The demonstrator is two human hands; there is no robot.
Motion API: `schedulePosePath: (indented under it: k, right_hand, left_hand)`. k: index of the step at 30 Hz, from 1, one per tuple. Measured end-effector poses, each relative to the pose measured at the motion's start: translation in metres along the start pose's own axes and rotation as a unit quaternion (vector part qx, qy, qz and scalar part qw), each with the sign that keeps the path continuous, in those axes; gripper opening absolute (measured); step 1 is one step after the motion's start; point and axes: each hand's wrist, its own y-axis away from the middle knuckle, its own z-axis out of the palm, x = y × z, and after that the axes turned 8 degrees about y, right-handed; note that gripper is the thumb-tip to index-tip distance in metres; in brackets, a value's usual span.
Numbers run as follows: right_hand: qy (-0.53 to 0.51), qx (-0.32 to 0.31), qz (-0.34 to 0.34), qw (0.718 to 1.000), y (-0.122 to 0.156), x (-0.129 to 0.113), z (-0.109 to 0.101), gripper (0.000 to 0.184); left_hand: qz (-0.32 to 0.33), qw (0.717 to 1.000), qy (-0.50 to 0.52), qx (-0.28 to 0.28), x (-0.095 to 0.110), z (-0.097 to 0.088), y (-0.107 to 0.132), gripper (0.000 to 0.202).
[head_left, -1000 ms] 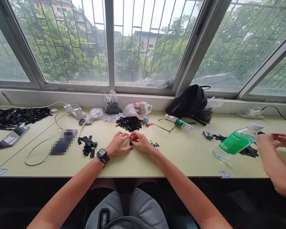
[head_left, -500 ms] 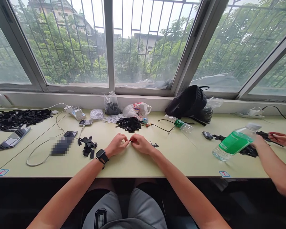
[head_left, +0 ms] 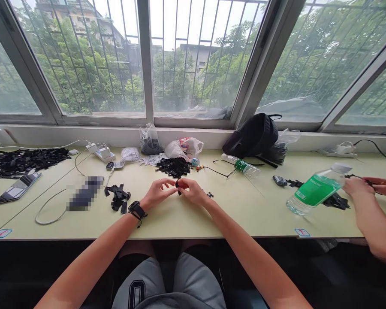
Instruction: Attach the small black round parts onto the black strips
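**Hands:** The right hand (head_left: pixel 192 192) pinches a small black plastic piece (head_left: pixel 179 187) between thumb and fingers; the curled left hand (head_left: pixel 158 192) meets it there (whether its fingertips grip the piece, I cannot tell).

**Thing's place:** Held just above the tabletop (head_left: pixel 186 225), between both hands.

**Nearby:** A pile of black pieces (head_left: pixel 173 167) lies ahead; small round black parts (head_left: pixel 209 195) lie right.

**Progress:** Only this piece is in hand; the pile, the tangled black straps (head_left: pixel 118 197) and a large black heap (head_left: pixel 22 162) lie loose.

**Rest:** To the right, a co-worker's hands (head_left: pixel 369 186) hold something dark beyond a green-labelled water bottle (head_left: pixel 315 192).
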Motion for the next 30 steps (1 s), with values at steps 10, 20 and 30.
schedulePosePath:
  k: [10, 20, 30]
  right_hand:
    - [-0.035, -0.052, 0.012, 0.998, 0.004, -0.007, 0.000, 0.034]
    - [-0.005, -0.015, 0.013, 1.000, 0.001, -0.004, -0.005, 0.026]
    - [-0.030, -0.007, 0.037, 0.999, 0.000, 0.004, -0.002, 0.024]
  left_hand:
    - [0.001, 0.998, -0.031, -0.047, -0.019, 0.002, 0.002, 0.024]
    - [-0.035, 0.999, 0.006, -0.021, -0.015, 0.001, -0.002, 0.035]
    - [-0.029, 0.997, -0.076, -0.008, -0.013, 0.001, 0.000, 0.019]
